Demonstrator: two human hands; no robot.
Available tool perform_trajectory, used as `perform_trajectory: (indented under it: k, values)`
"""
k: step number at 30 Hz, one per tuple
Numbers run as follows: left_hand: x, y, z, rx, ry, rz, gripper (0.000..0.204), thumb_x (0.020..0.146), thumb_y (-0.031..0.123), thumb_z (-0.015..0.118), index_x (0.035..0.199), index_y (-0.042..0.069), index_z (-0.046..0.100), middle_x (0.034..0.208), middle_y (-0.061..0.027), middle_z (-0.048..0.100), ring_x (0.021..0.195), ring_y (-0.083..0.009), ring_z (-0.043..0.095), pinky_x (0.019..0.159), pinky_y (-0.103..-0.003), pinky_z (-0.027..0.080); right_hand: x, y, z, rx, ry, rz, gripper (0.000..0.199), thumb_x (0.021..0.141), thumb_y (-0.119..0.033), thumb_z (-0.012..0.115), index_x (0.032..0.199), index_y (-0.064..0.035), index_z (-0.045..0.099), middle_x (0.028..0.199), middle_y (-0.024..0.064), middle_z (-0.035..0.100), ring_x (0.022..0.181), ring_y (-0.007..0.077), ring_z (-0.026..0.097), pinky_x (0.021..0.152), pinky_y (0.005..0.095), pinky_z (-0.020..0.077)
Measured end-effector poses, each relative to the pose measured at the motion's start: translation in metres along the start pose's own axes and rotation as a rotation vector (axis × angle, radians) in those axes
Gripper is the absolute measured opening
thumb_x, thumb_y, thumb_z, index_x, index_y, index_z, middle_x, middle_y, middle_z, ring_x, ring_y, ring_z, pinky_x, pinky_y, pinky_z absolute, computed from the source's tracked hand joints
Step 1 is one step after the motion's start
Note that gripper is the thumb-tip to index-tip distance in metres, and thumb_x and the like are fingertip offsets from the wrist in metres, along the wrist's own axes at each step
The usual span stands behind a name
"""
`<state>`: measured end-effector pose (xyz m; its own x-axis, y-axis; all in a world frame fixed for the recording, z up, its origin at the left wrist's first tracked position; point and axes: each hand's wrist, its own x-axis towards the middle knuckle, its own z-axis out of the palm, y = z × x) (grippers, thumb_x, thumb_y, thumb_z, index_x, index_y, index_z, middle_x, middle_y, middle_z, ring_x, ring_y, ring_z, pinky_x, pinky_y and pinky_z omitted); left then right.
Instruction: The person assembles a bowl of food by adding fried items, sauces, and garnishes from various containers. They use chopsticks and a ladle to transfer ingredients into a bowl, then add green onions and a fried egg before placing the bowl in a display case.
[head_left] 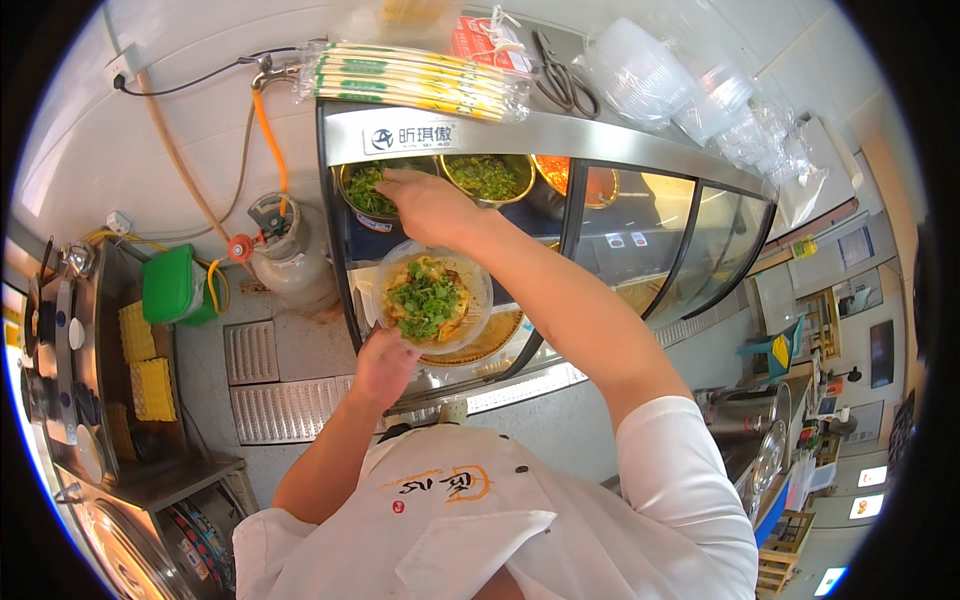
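My left hand (385, 366) is closed on the near-left rim of a clear plastic bowl (482, 300). Inside it lies yellowish food (450, 325), topped with a heap of chopped green herbs (420, 300). My right hand (430, 208) reaches over the bowl to a round metal container (378, 213) of chopped greens (362, 190) in the display case. Its fingers are bent together at the greens, and what they pinch, if anything, is hidden. Beside that container stand a second one with greens (485, 178) and one with chopped red bits (553, 172).
The glass-fronted case (650, 235) curves away right. Packed chopsticks (415, 82), scissors (565, 75) and plastic tubs (640, 75) sit on top. Left are a gas cylinder (290, 255), a green bin (180, 285) and a stove counter (90, 330). A large metal pot (745, 410) stands right.
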<state>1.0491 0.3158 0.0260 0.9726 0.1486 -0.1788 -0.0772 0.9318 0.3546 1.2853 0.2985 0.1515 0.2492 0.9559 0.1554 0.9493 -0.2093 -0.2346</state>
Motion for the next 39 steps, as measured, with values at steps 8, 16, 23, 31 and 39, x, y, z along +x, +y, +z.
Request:
perform_trajectory:
  k: [8, 16, 23, 31, 39]
  values:
    - [-0.011, -0.002, 0.005, 0.072, -0.004, -0.007, 0.063, 0.094, 0.021, 0.062, 0.152, 0.009, 0.041, 0.152, -0.0048, 0.05, 0.141, -0.0229, 0.046, 0.119, -0.044, 0.033, -0.102, -0.041, -0.04, 0.117, 0.207, -0.013, 0.01, 0.085, -0.013, 0.072, 0.089, -0.0069, 0.065, 0.09, 0.0102, 0.059, 0.092, 0.0326, 0.063, 0.077, 0.0424, 0.0532]
    - [-0.016, -0.003, 0.021, 0.137, -0.046, -0.017, 0.072, 0.093, 0.019, 0.062, 0.156, 0.006, 0.032, 0.155, -0.009, 0.047, 0.144, -0.0253, 0.044, 0.119, -0.045, 0.035, -0.183, -0.06, 0.0, 0.143, 0.305, 0.2, 0.016, 0.079, -0.012, 0.08, 0.09, -0.005, 0.07, 0.086, 0.0098, 0.063, 0.086, 0.0302, 0.065, 0.073, 0.0395, 0.0543]
    - [-0.018, -0.008, 0.034, 0.239, -0.083, -0.001, 0.071, 0.094, 0.021, 0.06, 0.156, 0.004, 0.031, 0.155, -0.0109, 0.045, 0.144, -0.0252, 0.043, 0.12, -0.044, 0.033, -0.187, -0.053, -0.01, 0.275, 0.351, 0.208, 0.011, 0.08, -0.005, 0.077, 0.089, -0.0063, 0.071, 0.086, 0.0077, 0.063, 0.084, 0.0289, 0.065, 0.071, 0.0389, 0.0542]
    - [-0.017, -0.012, 0.034, 0.239, -0.073, -0.025, 0.075, 0.092, 0.02, 0.062, 0.157, 0.004, 0.028, 0.155, -0.0106, 0.044, 0.144, -0.0244, 0.042, 0.12, -0.043, 0.033, -0.183, -0.047, -0.002, 0.22, 0.218, 0.107, 0.01, 0.083, -0.005, 0.075, 0.092, -0.007, 0.071, 0.089, 0.0078, 0.061, 0.086, 0.0284, 0.064, 0.072, 0.0379, 0.0543]
    - [-0.015, -0.012, 0.034, 0.217, -0.035, -0.033, 0.078, 0.091, 0.021, 0.065, 0.158, 0.005, 0.028, 0.155, -0.0103, 0.045, 0.144, -0.025, 0.043, 0.119, -0.044, 0.035, -0.19, -0.044, -0.016, 0.835, 0.144, 0.563, 0.009, 0.091, -0.004, 0.072, 0.099, -0.0058, 0.068, 0.092, 0.0094, 0.058, 0.081, 0.0232, 0.061, 0.069, 0.0323, 0.0496]
